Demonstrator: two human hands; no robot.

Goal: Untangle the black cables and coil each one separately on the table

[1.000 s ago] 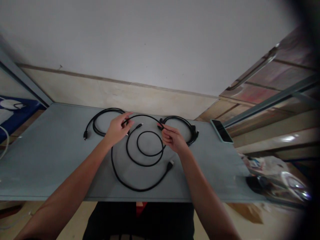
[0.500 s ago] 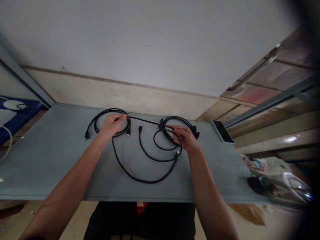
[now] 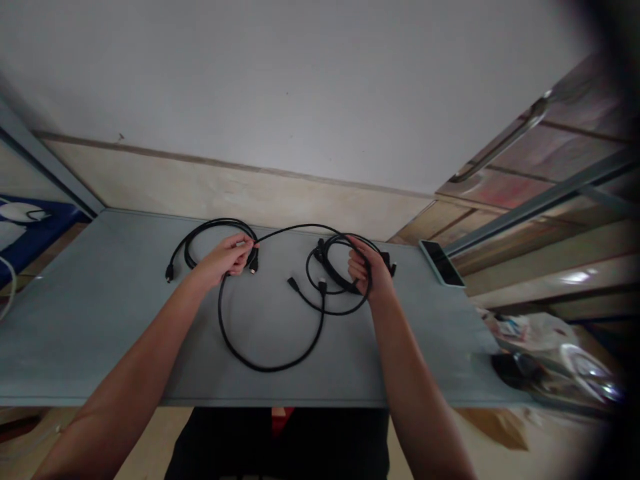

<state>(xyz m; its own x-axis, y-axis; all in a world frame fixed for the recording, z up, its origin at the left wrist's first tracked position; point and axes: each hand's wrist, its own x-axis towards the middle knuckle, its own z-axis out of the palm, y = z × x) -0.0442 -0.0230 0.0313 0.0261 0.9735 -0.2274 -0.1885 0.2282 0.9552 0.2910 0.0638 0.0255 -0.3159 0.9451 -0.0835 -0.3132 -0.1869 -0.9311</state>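
Observation:
Black cables lie tangled on a grey-blue table (image 3: 75, 333). My left hand (image 3: 225, 260) grips a black cable (image 3: 270, 233) beside its small plug (image 3: 253, 265), next to a coiled loop of cable (image 3: 210, 230). My right hand (image 3: 363, 267) is closed around several strands of looped cable, with a bulkier connector (image 3: 387, 260) just behind it. A long slack loop (image 3: 270, 363) hangs toward the table's near edge between my hands. Two more plugs (image 3: 293, 284) lie free near the middle. Another plug (image 3: 169, 273) rests at the far left of the coil.
A phone in a pale green case (image 3: 442, 264) lies at the table's right edge. Crumpled plastic and a dark object (image 3: 517, 370) sit lower right. A blue-and-white cloth (image 3: 30, 223) lies beyond the left edge. A wall rises behind the table.
My hands have moved apart, the right one shifting rightward and closing around cable loops. The cable between them now arcs upward, and the central loops have shifted right.

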